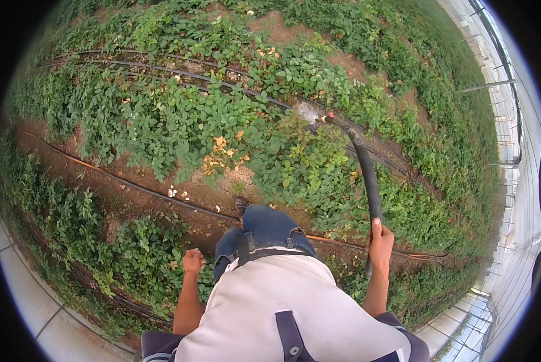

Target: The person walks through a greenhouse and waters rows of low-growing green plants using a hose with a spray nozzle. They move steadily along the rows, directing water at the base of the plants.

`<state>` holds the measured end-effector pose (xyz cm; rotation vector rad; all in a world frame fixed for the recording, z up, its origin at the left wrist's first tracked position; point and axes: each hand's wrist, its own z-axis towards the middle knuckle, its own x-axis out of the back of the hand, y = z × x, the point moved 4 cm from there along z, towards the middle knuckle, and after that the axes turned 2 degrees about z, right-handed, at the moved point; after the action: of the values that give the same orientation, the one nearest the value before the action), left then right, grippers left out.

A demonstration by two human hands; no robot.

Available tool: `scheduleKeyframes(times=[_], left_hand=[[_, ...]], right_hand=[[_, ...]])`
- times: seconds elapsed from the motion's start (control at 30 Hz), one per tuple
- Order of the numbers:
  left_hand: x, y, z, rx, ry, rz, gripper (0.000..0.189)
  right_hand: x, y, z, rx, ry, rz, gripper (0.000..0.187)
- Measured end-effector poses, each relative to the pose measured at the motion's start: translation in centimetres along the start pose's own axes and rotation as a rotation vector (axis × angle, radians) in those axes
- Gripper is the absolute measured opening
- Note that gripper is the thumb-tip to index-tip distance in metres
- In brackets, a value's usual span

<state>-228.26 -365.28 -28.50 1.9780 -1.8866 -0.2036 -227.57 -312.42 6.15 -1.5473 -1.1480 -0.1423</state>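
Note:
My right hand is wrapped around a thick black rubber hose, thumb on top. The hose arches forward over the leafy bed, and a brass-coloured fitting is at its far end. Water sprays from that end onto the plants and soil between the drip lines. At my left side, my left hand hangs apart from the hose with its fingers curled in; I see nothing held in it. Green leafy bushes, which look like roses, grow in front of me.
Black drip pipes run along the bed ahead. A dark and orange hose lies along the soil path at my feet. More bushes stand at left. Translucent greenhouse sheeting and its frame edge the right.

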Motion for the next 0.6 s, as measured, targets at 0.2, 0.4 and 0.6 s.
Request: scheduleKeyframes(times=[0.2, 0.4, 0.6], left_hand=[[8.3, 8.4, 4.8, 0.031, 0.071, -0.189, 0.01], [6.8, 18.3, 8.5, -0.109, -0.026, 0.009, 0.007], [7.4, 25.1, 11.6, -0.108, -0.191, 0.176, 0.006]], right_hand=[[-4.8, -4.8, -2.7, -0.018, -0.073, 0.004, 0.047], [-11.6, -8.5, -6.6, -0.064, -0.057, -0.29, 0.058], [-18.5, -14.7, -12.7, -0.14, -0.098, -0.307, 0.06]])
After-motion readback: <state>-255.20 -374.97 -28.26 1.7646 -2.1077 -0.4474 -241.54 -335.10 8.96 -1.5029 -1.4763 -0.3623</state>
